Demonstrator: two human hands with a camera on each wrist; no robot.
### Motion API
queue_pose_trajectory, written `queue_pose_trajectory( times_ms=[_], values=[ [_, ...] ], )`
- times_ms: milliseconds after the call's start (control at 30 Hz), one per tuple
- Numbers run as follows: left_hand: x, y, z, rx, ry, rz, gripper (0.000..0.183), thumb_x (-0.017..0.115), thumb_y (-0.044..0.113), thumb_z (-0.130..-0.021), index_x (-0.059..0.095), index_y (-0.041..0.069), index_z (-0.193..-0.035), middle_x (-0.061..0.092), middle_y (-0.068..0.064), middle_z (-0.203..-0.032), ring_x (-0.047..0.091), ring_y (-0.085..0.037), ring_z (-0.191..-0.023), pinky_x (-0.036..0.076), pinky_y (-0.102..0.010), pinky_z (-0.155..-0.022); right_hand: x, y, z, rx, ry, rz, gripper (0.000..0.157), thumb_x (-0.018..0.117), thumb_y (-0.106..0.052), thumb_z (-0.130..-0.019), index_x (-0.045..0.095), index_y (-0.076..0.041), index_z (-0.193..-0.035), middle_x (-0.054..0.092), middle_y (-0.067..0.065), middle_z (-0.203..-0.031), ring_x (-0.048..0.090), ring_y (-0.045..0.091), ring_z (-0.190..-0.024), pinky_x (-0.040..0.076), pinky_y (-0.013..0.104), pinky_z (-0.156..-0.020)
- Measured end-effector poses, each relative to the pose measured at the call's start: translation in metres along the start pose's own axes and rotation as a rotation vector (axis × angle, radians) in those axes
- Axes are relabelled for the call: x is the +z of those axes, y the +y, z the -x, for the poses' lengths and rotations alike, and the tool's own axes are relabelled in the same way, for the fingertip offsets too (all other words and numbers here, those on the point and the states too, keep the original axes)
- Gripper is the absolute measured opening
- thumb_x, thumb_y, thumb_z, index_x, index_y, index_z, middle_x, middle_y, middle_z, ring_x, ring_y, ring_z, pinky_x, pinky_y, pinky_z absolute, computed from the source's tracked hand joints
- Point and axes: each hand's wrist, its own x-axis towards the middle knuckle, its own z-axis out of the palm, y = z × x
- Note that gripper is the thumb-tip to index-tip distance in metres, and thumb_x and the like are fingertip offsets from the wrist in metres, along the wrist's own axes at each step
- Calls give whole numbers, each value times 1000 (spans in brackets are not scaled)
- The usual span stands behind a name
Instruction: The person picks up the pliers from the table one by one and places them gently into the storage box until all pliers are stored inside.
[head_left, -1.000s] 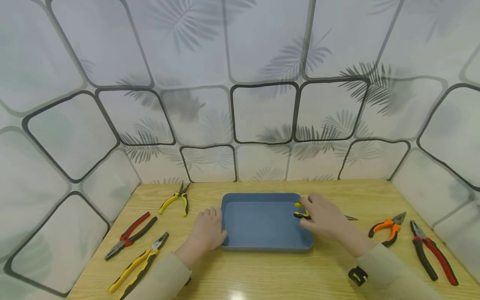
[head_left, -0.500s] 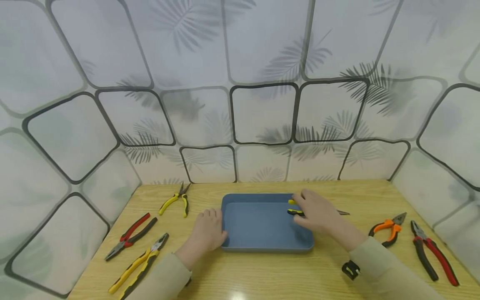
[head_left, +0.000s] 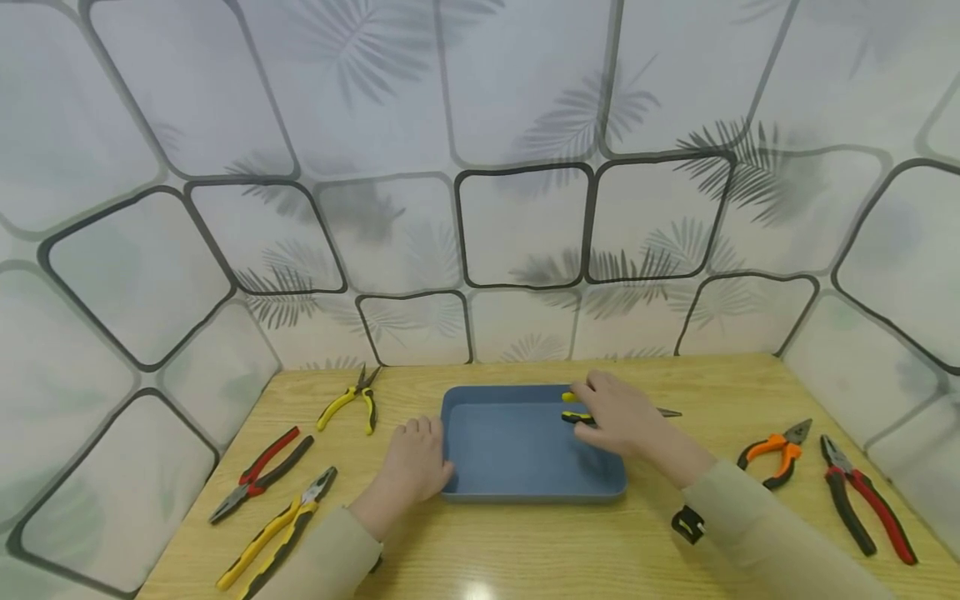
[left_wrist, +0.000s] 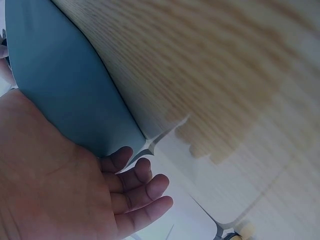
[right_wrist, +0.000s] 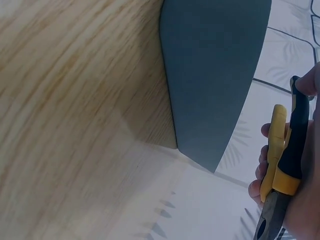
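My right hand grips yellow-and-black needle-nose pliers by the handles, above the right side of a blue tray. The handle ends reach in over the tray, while the thin metal jaws point right, past its rim. In the right wrist view the pliers are seen higher than the tray's outer wall. My left hand rests against the tray's left side. The left wrist view shows its palm beside the tray wall, fingers loosely bent and holding nothing.
On the left of the table lie small yellow pliers, red-and-black pliers and large yellow-and-black pliers. To the right are orange-and-black pliers and red-and-black pliers. A patterned wall covering surrounds the wooden table.
My right hand has moved left and slightly away from me with the needle-nose pliers, further over the tray. The left hand and the tray have stayed in place.
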Motion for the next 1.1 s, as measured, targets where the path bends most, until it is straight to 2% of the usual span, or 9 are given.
queue_pose_trajectory(
  times_ms=[300, 600, 867, 1100],
  values=[
    [-1, 1, 0, -1, -8, -9, 56, 67, 42, -97, 57, -5, -126, 65, -20, -113, 65, -34, -108, 55, -48, -98, 5, -1, -10, -48, 8, 16, 37, 61, -33, -88, 61, -12, -118, 43, 3, -90, 35, 16, -76, 28, 31, -65],
    [-2, 1, 0, -9, -7, -6, 56, 68, 41, -96, 58, -5, -127, 66, -21, -114, 66, -34, -109, 56, -48, -98, 8, -5, -19, -48, -1, 24, 41, 60, -36, -88, 61, -13, -121, 45, 3, -93, 38, 16, -78, 30, 31, -65],
    [-2, 2, 1, -3, -5, -13, 54, 68, 42, -96, 57, -4, -124, 65, -20, -111, 65, -34, -106, 55, -47, -97, 9, -12, -24, -87, 9, 14, 41, 62, -36, -87, 61, -14, -122, 44, 1, -91, 36, 16, -76, 29, 30, -64],
    [-2, 2, 1, -1, -4, -21, 56, 68, 42, -96, 57, -4, -125, 65, -20, -112, 65, -34, -108, 55, -48, -97, 14, -19, -33, -132, 23, 27, 37, 61, -36, -86, 57, -13, -115, 41, 2, -90, 34, 17, -76, 27, 31, -65]
  ],
)
